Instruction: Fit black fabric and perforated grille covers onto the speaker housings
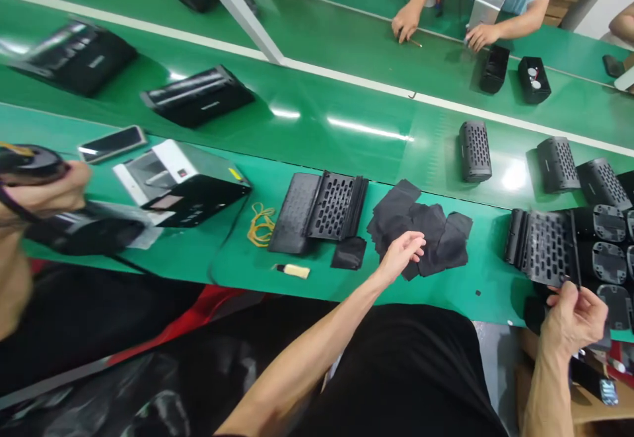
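My right hand [574, 315] grips the lower edge of a black perforated grille panel [547, 245] at the right, lifted and tilted beside a group of black housings. My left hand [402, 255] is over the front of a pile of thin black fabric pieces [430, 229], with its fingers loosely curled and nothing visible in them. Left of the pile, another perforated grille panel [334, 206] rests against a flat black panel [294, 212]. A single black fabric piece [349, 253] lies just below them.
Yellow rubber bands [261, 226] and a small cream-handled tool [296, 270] lie at the left. Further left are a boxy black-and-white device [198, 186], a phone [113, 144] and a neighbour's hand [54, 193]. Black speakers [474, 151] stand on the green belt. Across it, another person works.
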Demonstrator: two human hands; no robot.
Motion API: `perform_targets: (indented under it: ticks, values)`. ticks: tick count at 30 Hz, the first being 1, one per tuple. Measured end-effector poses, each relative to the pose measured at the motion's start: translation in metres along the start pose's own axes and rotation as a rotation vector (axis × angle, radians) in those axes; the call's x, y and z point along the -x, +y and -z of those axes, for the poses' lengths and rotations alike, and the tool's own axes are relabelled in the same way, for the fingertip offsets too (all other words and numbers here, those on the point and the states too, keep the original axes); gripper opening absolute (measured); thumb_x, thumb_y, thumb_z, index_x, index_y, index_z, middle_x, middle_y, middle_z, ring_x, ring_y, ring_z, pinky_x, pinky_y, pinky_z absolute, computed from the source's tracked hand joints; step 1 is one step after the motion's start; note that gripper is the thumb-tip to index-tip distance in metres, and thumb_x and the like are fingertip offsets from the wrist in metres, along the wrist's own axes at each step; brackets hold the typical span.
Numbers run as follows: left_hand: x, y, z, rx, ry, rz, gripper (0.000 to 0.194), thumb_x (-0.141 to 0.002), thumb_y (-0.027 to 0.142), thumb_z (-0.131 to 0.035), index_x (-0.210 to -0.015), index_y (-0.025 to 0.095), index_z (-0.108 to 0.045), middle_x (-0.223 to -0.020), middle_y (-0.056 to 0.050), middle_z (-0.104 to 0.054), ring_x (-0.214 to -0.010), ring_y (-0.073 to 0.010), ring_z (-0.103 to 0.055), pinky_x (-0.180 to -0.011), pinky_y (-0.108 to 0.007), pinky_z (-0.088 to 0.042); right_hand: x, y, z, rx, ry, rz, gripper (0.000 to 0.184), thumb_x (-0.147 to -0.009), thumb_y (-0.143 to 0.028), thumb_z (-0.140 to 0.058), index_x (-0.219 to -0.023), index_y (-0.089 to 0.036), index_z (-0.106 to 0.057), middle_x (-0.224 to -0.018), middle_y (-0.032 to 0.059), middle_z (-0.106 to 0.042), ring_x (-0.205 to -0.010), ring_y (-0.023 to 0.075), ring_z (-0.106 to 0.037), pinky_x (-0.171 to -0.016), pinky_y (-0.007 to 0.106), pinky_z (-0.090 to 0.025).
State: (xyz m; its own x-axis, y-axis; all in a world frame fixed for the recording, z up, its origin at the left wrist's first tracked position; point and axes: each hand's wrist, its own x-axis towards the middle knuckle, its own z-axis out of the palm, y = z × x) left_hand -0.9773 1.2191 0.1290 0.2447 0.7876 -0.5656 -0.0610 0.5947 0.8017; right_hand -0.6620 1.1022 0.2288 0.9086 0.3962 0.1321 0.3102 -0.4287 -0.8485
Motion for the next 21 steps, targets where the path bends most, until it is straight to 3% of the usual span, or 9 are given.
perform_targets:
  ticks: [2, 4, 6, 8, 10, 14, 18, 21]
  values:
    - [0.0, 0.01, 0.006, 0.193, -0.101, 0.048, 0.076, -0.081, 0.074, -0.074, -0.131, 0.019, -0.06, -0.128, -0.015, -0.07, -0.092, -0.0215, -0.073, -0.074, -0.034, -0.061, 0.021, -0.006, -0.009, -0.065, -0.284, -0.032, 0.054, -0.08, -0.07, -0.075, -0.105, -0.025, -0.058, -0.084, 0.0032, -0.069, -0.061, 0.0206, -0.064, -0.06, 0.035, -0.054]
    - [0.0, 0.018, 0.014, 0.334, -0.262, 0.141, 0.088, -0.079, 0.083, -0.069, -0.141, 0.022, -0.055, -0.13, -0.016, -0.07, -0.092, -0.0268, -0.076, -0.071, -0.039, -0.063, 0.044, -0.004, -0.027, -0.099, -0.608, -0.092, 0.058, -0.075, -0.073, -0.079, -0.099, -0.023, -0.064, -0.081, 0.0058, -0.071, -0.057, 0.0201, -0.063, -0.055, 0.034, -0.052]
    - [0.003, 0.022, 0.025, 0.309, -0.371, 0.226, 0.088, -0.076, 0.077, -0.077, -0.139, 0.019, -0.058, -0.12, -0.016, -0.075, -0.083, -0.0259, -0.076, -0.066, -0.036, -0.061, 0.063, 0.003, -0.049, -0.109, -0.86, -0.147, 0.061, -0.071, -0.078, -0.08, -0.09, -0.021, -0.068, -0.072, 0.006, -0.069, -0.052, 0.0197, -0.059, -0.052, 0.034, -0.051]
    - [0.01, 0.019, 0.035, 0.19, -0.35, 0.245, 0.077, -0.071, 0.063, -0.089, -0.127, 0.015, -0.066, -0.108, -0.014, -0.078, -0.075, -0.0213, -0.073, -0.063, -0.031, -0.059, 0.073, 0.012, -0.068, -0.101, -0.995, -0.179, 0.067, -0.068, -0.083, -0.077, -0.088, -0.02, -0.069, -0.067, 0.0046, -0.065, -0.052, 0.0199, -0.058, -0.054, 0.036, -0.051]
    - [0.017, 0.012, 0.044, 0.099, -0.239, 0.197, 0.068, -0.066, 0.058, -0.093, -0.113, 0.013, -0.071, -0.101, -0.012, -0.078, -0.073, -0.0186, -0.071, -0.063, -0.03, -0.057, 0.072, 0.022, -0.087, -0.054, -1.009, -0.186, 0.072, -0.066, -0.088, -0.072, -0.089, -0.02, -0.068, -0.066, 0.0038, -0.063, -0.056, 0.0209, -0.059, -0.057, 0.036, -0.051]
    - [0.018, -0.002, 0.057, 0.029, -0.043, 0.087, 0.068, -0.065, 0.065, -0.091, -0.104, 0.013, -0.071, -0.097, -0.01, -0.079, -0.07, -0.0151, -0.068, -0.064, -0.027, -0.054, 0.057, 0.04, -0.129, 0.135, -0.889, -0.121, 0.068, -0.067, -0.088, -0.063, -0.083, -0.022, -0.062, -0.07, 0.006, -0.063, -0.067, 0.0246, -0.059, -0.067, 0.039, -0.048]
    - [0.007, -0.007, 0.057, -0.025, -0.009, 0.053, 0.066, -0.066, 0.067, -0.088, -0.101, 0.014, -0.069, -0.095, -0.01, -0.079, -0.068, -0.0138, -0.067, -0.062, -0.025, -0.052, 0.054, 0.05, -0.16, 0.29, -0.911, 0.014, 0.057, -0.063, -0.077, -0.063, -0.082, -0.024, -0.068, -0.077, 0.008, -0.065, -0.076, 0.0284, -0.059, -0.079, 0.044, -0.047]
    - [-0.003, -0.006, 0.05, -0.086, -0.03, 0.032, 0.06, -0.074, 0.063, -0.083, -0.104, 0.013, -0.071, -0.095, -0.01, -0.078, -0.07, -0.0148, -0.068, -0.063, -0.026, -0.053, 0.048, 0.05, -0.161, 0.337, -0.923, 0.099, 0.054, -0.07, -0.073, -0.053, -0.083, -0.024, -0.07, -0.084, 0.0108, -0.066, -0.083, 0.0309, -0.06, -0.085, 0.047, -0.047]
